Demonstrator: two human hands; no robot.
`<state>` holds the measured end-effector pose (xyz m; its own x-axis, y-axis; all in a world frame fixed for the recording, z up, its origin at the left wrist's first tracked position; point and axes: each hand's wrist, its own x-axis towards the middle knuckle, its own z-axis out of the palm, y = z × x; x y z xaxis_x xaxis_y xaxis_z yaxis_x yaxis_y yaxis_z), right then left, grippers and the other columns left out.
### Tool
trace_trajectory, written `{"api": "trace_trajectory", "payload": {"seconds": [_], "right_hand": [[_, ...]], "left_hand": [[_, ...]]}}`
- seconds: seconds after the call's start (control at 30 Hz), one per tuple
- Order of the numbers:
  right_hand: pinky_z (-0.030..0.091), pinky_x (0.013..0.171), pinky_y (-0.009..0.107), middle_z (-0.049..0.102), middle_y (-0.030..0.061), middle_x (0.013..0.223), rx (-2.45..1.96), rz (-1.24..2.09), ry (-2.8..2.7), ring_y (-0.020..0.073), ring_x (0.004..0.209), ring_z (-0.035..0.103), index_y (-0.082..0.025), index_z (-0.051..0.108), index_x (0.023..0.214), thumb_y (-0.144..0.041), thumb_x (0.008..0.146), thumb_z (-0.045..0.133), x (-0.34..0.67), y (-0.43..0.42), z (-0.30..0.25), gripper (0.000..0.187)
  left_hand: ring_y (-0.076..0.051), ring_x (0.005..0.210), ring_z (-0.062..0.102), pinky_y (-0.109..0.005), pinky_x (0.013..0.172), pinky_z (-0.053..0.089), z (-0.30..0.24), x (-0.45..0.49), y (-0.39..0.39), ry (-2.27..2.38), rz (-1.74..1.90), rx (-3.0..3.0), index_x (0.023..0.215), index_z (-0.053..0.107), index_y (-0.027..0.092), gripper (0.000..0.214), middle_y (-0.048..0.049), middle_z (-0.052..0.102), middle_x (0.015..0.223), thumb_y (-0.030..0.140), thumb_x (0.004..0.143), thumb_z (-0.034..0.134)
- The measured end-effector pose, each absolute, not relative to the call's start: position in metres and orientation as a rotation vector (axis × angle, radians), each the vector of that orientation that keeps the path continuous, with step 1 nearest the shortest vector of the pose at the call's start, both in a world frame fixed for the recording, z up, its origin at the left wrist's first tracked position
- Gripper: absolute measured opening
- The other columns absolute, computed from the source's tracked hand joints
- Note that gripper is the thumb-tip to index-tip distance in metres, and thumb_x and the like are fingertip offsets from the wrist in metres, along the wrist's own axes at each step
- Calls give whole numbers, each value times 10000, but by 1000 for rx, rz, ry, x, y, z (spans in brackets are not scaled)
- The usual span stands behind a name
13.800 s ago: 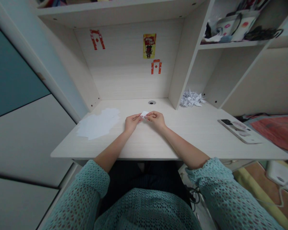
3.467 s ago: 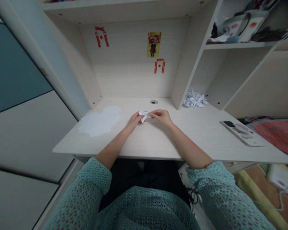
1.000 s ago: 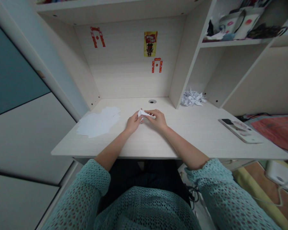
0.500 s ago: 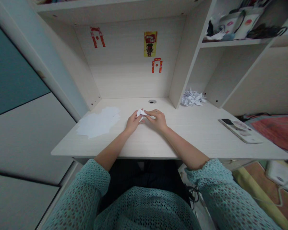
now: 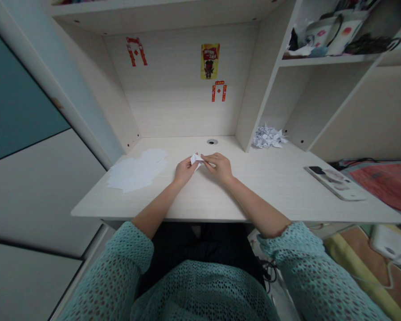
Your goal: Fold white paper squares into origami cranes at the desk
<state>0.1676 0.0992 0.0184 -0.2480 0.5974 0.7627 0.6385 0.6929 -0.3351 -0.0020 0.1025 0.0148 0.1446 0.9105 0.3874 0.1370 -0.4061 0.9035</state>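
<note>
Between my two hands, above the middle of the desk, is a small folded piece of white paper (image 5: 196,158). My left hand (image 5: 184,170) grips its left side with thumb and fingers. From the other side, my right hand (image 5: 220,166) pinches the paper's right end between thumb and fingertips. The fingers partly cover the folds, so the exact shape cannot be made out. To the left of my hands, loose white paper sheets (image 5: 137,171) lie spread in an overlapping layer.
A pile of small folded white paper pieces (image 5: 268,136) fills the right cubby's floor. A phone (image 5: 334,183) lies on the desk (image 5: 200,207) at the right. Cups (image 5: 345,31) stand on the upper right shelf. A round cable hole (image 5: 212,141) sits behind my hands.
Both hands keep hold of the folded paper in nearly the same place. The fingers of my left hand have shifted slightly around it.
</note>
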Motion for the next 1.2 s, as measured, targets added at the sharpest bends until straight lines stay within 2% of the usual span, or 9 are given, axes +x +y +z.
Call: {"api": "trace_trajectory", "payload": {"seconds": [0.23, 0.5, 1.2], "right_hand": [[441, 817, 340, 684, 15, 1064, -973, -83, -1991, 208, 902, 590, -271, 582, 1208, -319, 875, 497, 165, 94, 23, 348], [429, 776, 332, 701, 27, 1016, -984, -210, -1993, 201, 845, 579, -235, 629, 1152, -351, 888, 485, 166, 93, 24, 322], [389, 744, 320, 716, 52, 869, -1014, -324, -1968, 196, 799, 577, -230, 643, 1130, -343, 895, 468, 165, 92, 22, 314]], "left_hand": [[-197, 832, 651, -283, 735, 500, 18, -2, 98, 1190, 1353, 1756, 1116, 637, 198, 372, -32, 710, 911, 297, 759, 605], [-170, 707, 658, -243, 641, 491, 17, 1, 95, 1264, 1298, 1852, 1133, 623, 205, 391, -17, 710, 769, 313, 756, 618], [-137, 599, 607, -193, 557, 405, 23, 2, 88, 1364, 1209, 2021, 1113, 634, 187, 386, -11, 681, 662, 376, 781, 575]]}}
